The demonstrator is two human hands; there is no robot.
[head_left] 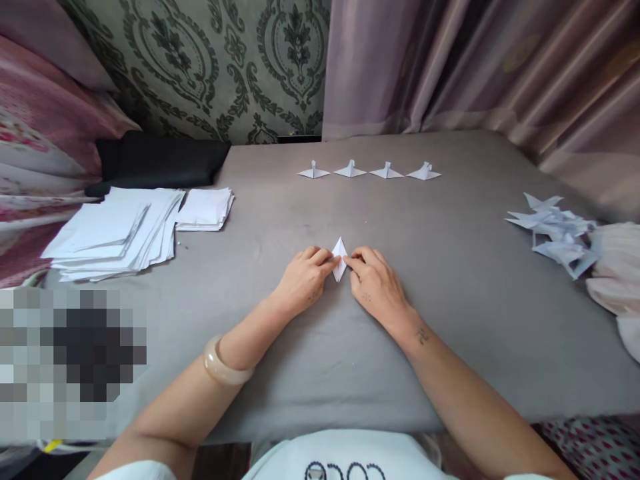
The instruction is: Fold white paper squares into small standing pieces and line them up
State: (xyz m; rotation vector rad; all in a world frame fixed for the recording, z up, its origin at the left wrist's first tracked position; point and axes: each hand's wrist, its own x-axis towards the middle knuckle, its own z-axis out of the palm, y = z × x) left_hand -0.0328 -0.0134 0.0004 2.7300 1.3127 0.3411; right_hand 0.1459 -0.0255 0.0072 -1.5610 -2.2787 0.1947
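Note:
A small white folded paper (pixel 340 248), diamond-shaped with a crease down its middle, lies on the grey cloth in front of me. From one side my left hand (pixel 306 279) grips its left edge, fingers curled and thumb resting on the paper. My right hand (pixel 376 283) holds the opposite edge with its fingers bent, thumb and index finger at the paper. The upper and lower points of the diamond show between the hands. Part of each side edge is hidden under the fingertips.
Several folded paper cranes (pixel 351 169) stand in a row at the back. Stacks of white paper sheets (pixel 115 233) and smaller squares (pixel 204 208) lie left, before a black folded item (pixel 160 160). More folded paper shapes (pixel 560 233) are heaped right, beside pale fabric (pixel 617 267).

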